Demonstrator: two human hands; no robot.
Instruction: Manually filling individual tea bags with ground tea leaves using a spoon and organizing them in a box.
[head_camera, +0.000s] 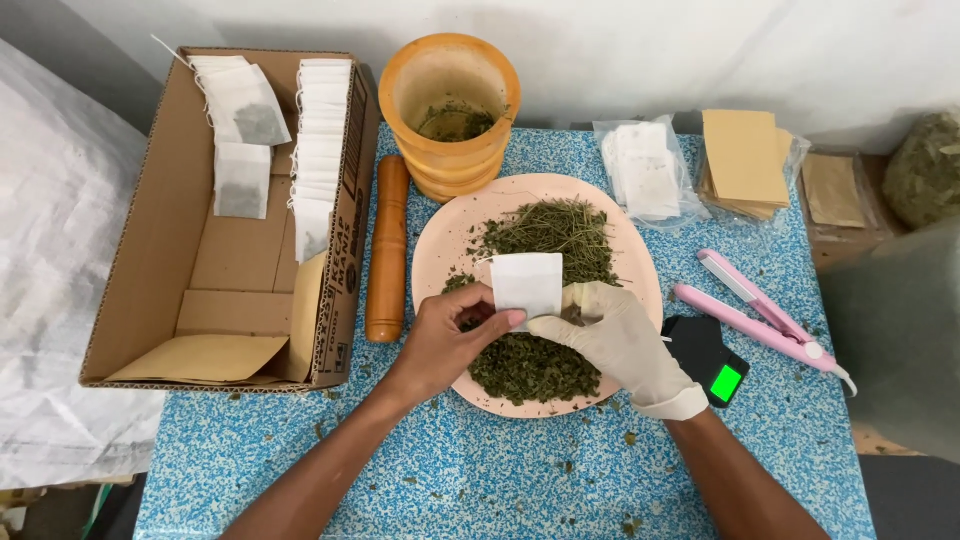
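- Head view, far left: the cardboard box (170, 230) sits open beside me with filled white sachets (320, 130) lined along its right wall and a few loose ones at the back.
- Just right of the box the wooden pestle (387, 250) lies flat on the blue speckled table (480, 470), and the orange mortar (452, 110) stands behind it with some leaf left inside.
- My left hand (445, 340) is bare; thumb and fingertips are pinched shut on the left edge of the small white tea bag (527, 283), which I hold upright over the middle of the pink plate (640, 280).
- The plate carries dried green herbs (550, 235), stalky at the back, crumbled at the front under my hands.
- My right hand (620, 345), in a white glove, is curled closed at the bag's lower right corner; I judge it pinches a bit of herb, though the fingertips are partly hidden.
- Risk, as I judge it: the bag is thin, so a loose left grip could let the mouth fold shut and spill crumbs off the plate onto the table.
- Further right lie the black pocket scale (708, 358) and the pink heat sealer (760, 315); a careless elbow could knock either.
- Behind them are clear packets of empty bags (645, 170) and brown envelopes (745, 160).
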